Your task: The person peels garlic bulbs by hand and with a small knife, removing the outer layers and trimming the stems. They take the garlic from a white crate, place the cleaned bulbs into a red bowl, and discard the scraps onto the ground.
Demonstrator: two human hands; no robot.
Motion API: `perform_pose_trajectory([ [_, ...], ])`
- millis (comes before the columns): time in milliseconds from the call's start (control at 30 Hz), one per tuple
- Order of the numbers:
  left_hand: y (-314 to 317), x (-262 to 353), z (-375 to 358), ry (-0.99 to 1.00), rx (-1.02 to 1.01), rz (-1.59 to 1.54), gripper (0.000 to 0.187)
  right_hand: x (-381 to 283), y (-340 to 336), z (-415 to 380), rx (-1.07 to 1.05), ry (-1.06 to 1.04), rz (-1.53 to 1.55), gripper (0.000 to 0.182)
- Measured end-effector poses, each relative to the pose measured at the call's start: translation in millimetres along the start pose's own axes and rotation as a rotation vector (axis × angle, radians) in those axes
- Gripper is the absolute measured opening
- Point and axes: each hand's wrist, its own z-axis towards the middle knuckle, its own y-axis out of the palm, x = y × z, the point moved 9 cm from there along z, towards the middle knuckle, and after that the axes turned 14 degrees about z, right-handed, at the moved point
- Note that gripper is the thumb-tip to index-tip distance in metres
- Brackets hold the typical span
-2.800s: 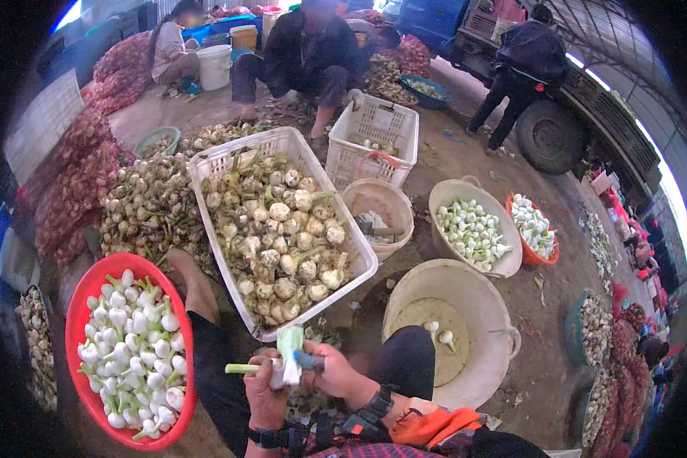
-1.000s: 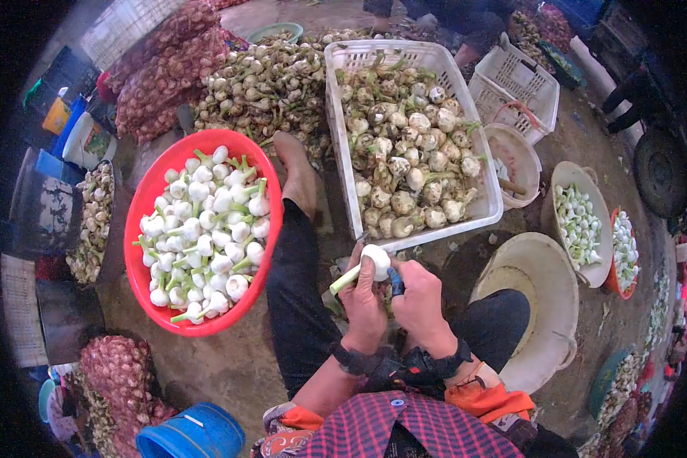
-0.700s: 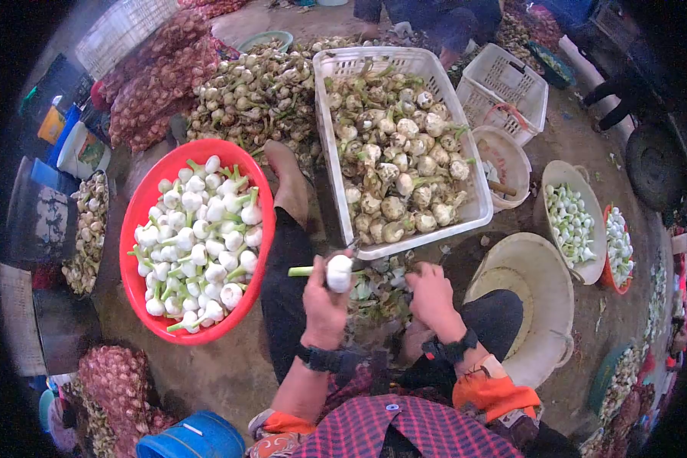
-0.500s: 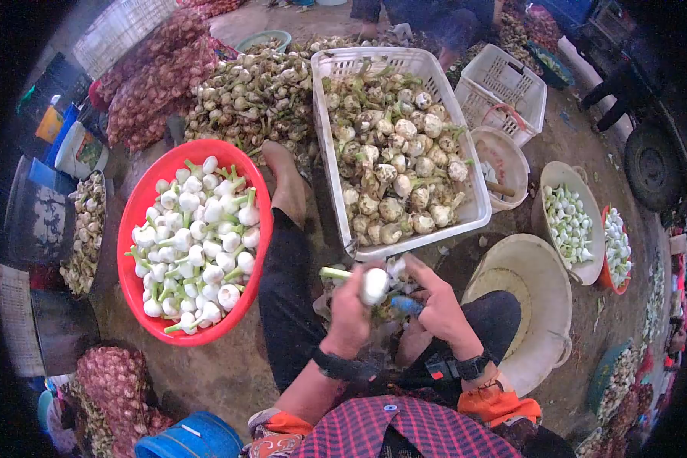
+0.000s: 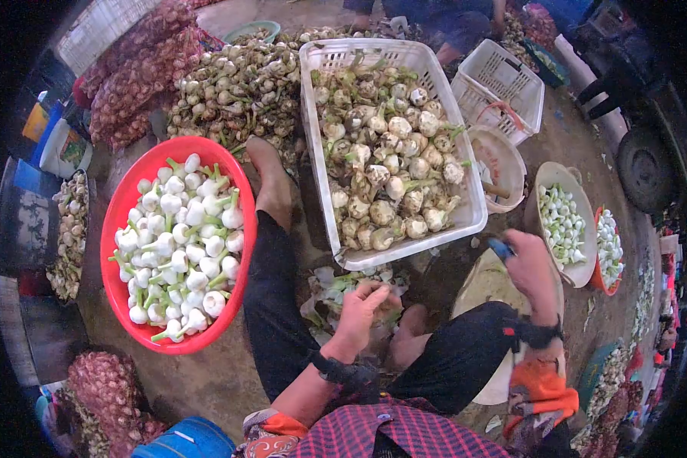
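The dirt floor (image 5: 221, 374) carries a red basin (image 5: 114, 229) of peeled garlic at left, a white crate (image 5: 443, 99) of unpeeled garlic at upper centre, a loose garlic heap (image 5: 229, 91) at upper left, and peelings (image 5: 328, 286) at centre.

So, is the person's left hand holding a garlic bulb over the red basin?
No, the left hand is down on the pile of peelings between the legs, well apart from the red basin.
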Motion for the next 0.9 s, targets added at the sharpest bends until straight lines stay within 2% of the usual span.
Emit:
perform_pose_trajectory([
  [67, -3, -8, 0, 0.013, 0.008, 0.039, 0.021, -37, 42, 27, 0.081, -0.299, 0.342, 0.018],
  [133, -10, -4, -2, 0.025, 0.072, -0.004, 0.018, -76, 103, 45, 0.070, -0.577, 0.374, 0.021],
  [200, -21, -3, -3, 0.013, 0.070, -0.038, 0.014, -81, 173, 59, -0.156, -0.394, 0.092, 0.027],
  [267, -38, 8, -5, 0.139, 0.177, 0.069, 0.015, -80, 179, 57, -0.140, -0.334, 0.198, 0.026],
  [300, -45, 16, -9, 0.200, 0.234, 0.121, 0.020, -85, 178, 55, -0.136, -0.305, 0.250, 0.026],
  [367, -44, 54, -25, 0.474, 0.443, 0.448, 0.034, -97, 157, 39, -0.194, -0.285, 0.444, 0.026],
  [400, -36, 69, -31, 0.558, 0.459, 0.559, 0.046, -102, 141, 31, -0.215, -0.273, 0.539, 0.025],
  [433, -28, 83, -38, 0.643, 0.483, 0.667, 0.059, -99, 144, 21, -0.357, -0.215, 0.586, 0.025],
  [533, -10, 69, -30, 0.595, 0.257, 0.703, 0.060, -111, 133, -19, -0.476, -0.016, 1.026, 0.032],
  [567, -13, 59, -27, 0.510, 0.242, 0.569, 0.062, -110, 129, -24, -0.380, 0.006, 1.219, 0.040],
  [667, 2, 96, -64, 0.856, 0.495, 0.934, 0.063, -103, 154, -46, -0.271, 0.071, 1.536, 0.043],
  [700, 3, 96, -68, 0.871, 0.508, 0.946, 0.063, -103, 164, -56, -0.227, 0.105, 1.554, 0.042],
  [800, 3, 92, -79, 0.861, 0.509, 0.928, 0.064, -109, 160, -70, -0.123, -0.002, 1.522, 0.041],
  [900, 0, 88, -81, 0.784, 0.425, 0.846, 0.064, -110, 152, -75, -0.294, -0.116, 1.308, 0.040],
])
